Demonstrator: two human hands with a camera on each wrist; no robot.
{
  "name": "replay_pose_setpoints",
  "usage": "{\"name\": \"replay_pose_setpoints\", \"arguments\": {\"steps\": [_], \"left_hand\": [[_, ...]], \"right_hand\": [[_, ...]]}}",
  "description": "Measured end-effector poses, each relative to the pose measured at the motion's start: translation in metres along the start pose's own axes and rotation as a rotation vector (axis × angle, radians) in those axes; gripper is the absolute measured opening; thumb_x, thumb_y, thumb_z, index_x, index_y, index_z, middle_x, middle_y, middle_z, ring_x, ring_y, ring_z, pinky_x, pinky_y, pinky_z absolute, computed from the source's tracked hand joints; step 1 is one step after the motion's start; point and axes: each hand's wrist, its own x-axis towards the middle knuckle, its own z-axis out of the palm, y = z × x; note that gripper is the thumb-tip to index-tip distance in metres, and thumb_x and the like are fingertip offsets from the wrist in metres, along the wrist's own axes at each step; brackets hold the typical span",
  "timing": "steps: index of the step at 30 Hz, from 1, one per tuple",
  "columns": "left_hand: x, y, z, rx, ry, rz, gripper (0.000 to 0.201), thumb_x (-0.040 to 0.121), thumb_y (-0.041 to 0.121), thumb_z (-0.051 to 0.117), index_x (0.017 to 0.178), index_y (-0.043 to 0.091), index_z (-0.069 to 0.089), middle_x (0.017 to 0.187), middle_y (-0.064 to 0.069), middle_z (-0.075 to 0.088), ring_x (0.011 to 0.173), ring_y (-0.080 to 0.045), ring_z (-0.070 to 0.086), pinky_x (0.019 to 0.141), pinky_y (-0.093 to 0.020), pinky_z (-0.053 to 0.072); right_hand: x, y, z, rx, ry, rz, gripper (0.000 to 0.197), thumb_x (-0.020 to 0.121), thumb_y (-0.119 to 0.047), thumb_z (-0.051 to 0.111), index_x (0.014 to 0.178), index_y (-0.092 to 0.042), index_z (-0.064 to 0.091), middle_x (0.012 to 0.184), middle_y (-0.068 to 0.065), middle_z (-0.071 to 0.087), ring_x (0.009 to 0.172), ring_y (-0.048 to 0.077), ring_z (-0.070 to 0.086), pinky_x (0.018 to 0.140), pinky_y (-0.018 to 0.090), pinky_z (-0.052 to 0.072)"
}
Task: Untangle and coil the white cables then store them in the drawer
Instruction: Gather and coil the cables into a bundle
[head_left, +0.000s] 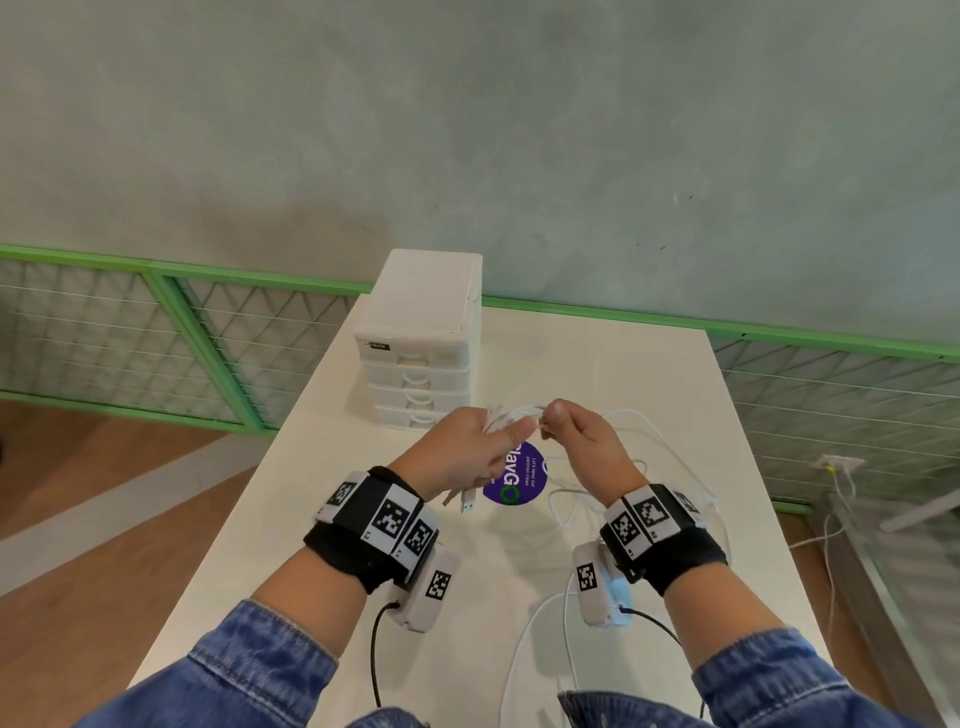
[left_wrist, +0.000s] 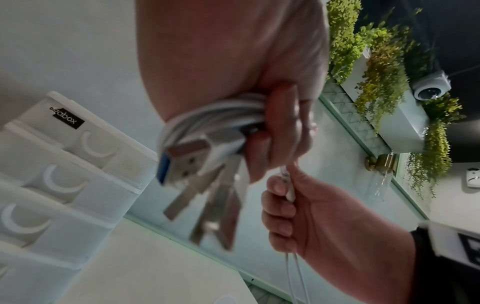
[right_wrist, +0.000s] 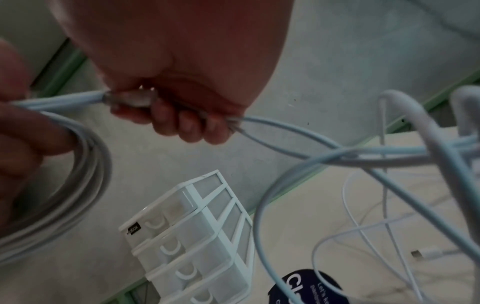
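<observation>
Above the middle of the counter (head_left: 363, 519), the left hand (head_left: 457, 452) grips a coiled bundle of white cables (left_wrist: 215, 115), its USB plugs (left_wrist: 182, 162) dangling. The right hand (head_left: 587, 441) pinches a cable connector (right_wrist: 130, 100); loose cable trails toward the counter's right edge. The drawer unit (head_left: 421, 343) stands at the far edge, drawers closed.

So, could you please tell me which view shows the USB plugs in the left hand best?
The left wrist view: the USB plugs hang large below the left hand. The head view shows them small; the right wrist view hides them.
</observation>
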Motion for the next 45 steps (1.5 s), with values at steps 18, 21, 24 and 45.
{"name": "replay_pose_setpoints", "arguments": {"steps": [18,21,24,45], "left_hand": [[-0.005,0.016,0.017,0.002,-0.207,-0.044,0.061,0.091,0.065,0.028,0.061,0.014,0.045,0.041,0.002,0.034,0.034,-0.012,0.028,0.039,-0.019,0.026],[-0.001,0.015,0.018,-0.052,-0.199,-0.084,0.068,0.091,0.068,0.015,0.066,0.013,0.049,0.040,0.002,0.033,0.032,-0.013,0.027,0.040,-0.021,0.023],[0.000,0.015,0.017,-0.060,-0.227,-0.101,0.056,0.097,0.054,0.026,0.063,0.013,0.045,0.038,0.002,0.031,0.031,-0.012,0.024,0.040,-0.021,0.021],[0.026,0.008,-0.013,-1.054,-0.146,0.129,0.053,0.097,0.053,0.020,0.067,0.015,0.041,0.039,0.006,0.032,0.031,-0.007,0.026,0.041,-0.022,0.028]], "right_hand": [[0.008,0.011,-0.006,-0.021,0.198,0.124,0.070,0.087,-0.064,0.034,0.030,-0.022,0.038,0.032,-0.011,0.035,0.042,0.010,0.031,0.055,0.029,0.027],[0.011,0.016,-0.004,-0.035,0.183,0.132,0.069,0.093,-0.052,0.033,0.030,-0.026,0.045,0.031,-0.013,0.040,0.041,0.005,0.034,0.055,0.027,0.028],[0.014,0.015,-0.004,-0.029,0.191,0.124,0.070,0.091,-0.057,0.033,0.032,-0.023,0.041,0.032,-0.011,0.036,0.044,0.012,0.031,0.056,0.031,0.027],[-0.009,0.032,0.053,-0.046,0.121,0.208,0.057,0.097,-0.045,0.030,0.047,-0.023,0.047,0.042,-0.007,0.045,0.046,0.009,0.040,0.056,0.032,0.034]]}}
